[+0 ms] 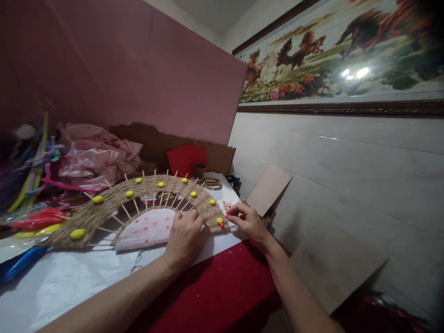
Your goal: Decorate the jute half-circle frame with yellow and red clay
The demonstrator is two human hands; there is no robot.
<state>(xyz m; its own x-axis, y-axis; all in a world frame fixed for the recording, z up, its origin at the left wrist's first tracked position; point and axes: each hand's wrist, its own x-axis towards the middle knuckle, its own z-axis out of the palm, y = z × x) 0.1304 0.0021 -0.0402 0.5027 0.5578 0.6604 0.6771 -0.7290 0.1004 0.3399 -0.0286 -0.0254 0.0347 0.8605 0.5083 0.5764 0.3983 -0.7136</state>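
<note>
A half-round woven fan (114,196) of twisted cord and thin wooden sticks lies on the white sheet. Yellow oval pieces (98,199) dot its band, and a small red piece (222,225) sits beside the yellow one at the right end. Pale dotted cloth (147,227) fills its inner half circle. My left hand (187,232) grips the fan near the right side of that cloth, fingers bent over it. Just past the band's right end, my right hand (245,219) pinches a tiny red piece (227,216) between thumb and forefinger.
Scissors (211,183) and a small brown cup (199,171) stand behind the fan, near red paper (185,159). Crumpled pink cloth (99,155) and bagged coloured material (38,219) crowd the left. A red cloth (215,291) covers the near edge; a tiled wall (340,185) rises at right.
</note>
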